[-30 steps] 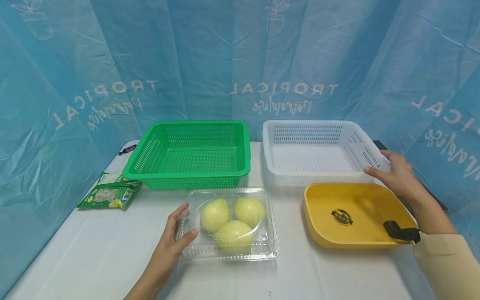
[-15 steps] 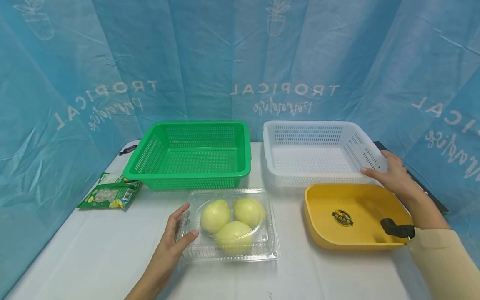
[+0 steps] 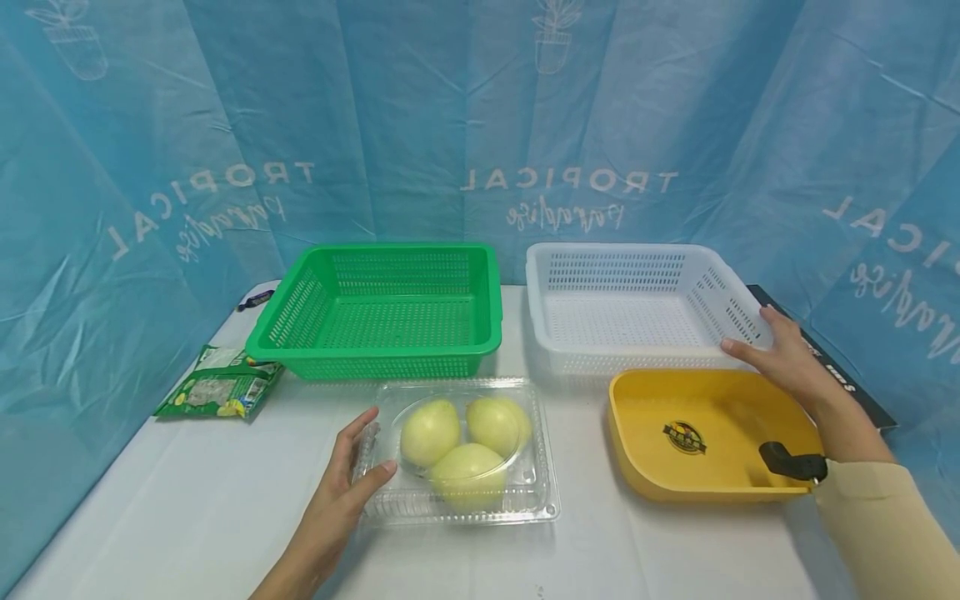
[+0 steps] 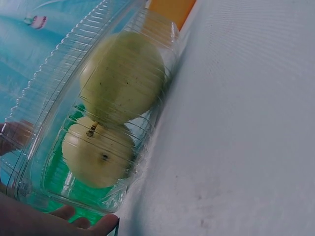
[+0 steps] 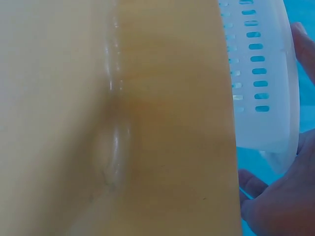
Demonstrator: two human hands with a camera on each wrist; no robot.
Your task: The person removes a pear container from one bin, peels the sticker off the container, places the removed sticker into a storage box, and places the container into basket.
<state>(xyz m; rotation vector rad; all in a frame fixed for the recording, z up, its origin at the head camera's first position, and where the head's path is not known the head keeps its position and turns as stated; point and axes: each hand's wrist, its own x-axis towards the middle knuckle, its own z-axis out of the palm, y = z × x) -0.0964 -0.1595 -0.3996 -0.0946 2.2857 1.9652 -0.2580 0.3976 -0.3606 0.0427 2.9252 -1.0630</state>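
Observation:
A clear plastic clamshell box (image 3: 542, 467) with pale yellow-green pears (image 3: 430, 431) inside sits at the front centre. My left hand (image 3: 339, 492) holds its left end, thumb on the front side and fingers at the back corner. In the left wrist view, fingertips (image 4: 104, 223) reach round a lower corner of the box. My right hand (image 3: 787, 358) grips the front right corner of a white slotted basket (image 3: 622, 354), thumb on the front rim and fingers along the right side. The right wrist view shows the thumb and fingers at this basket's rim (image 5: 290, 98).
A green basket (image 3: 390, 367) stands at the back left. Directly in front of the white basket is a yellow tub (image 3: 720, 425), under my right forearm. A green snack packet (image 3: 221, 383) and a purple-wrapped item (image 3: 257, 300) lie left. A black flat item (image 3: 847, 375) lies far right.
My right hand has shifted slightly left and down at the white basket's corner, uncovering more of the black item behind it. The left hand and the box have stayed put.

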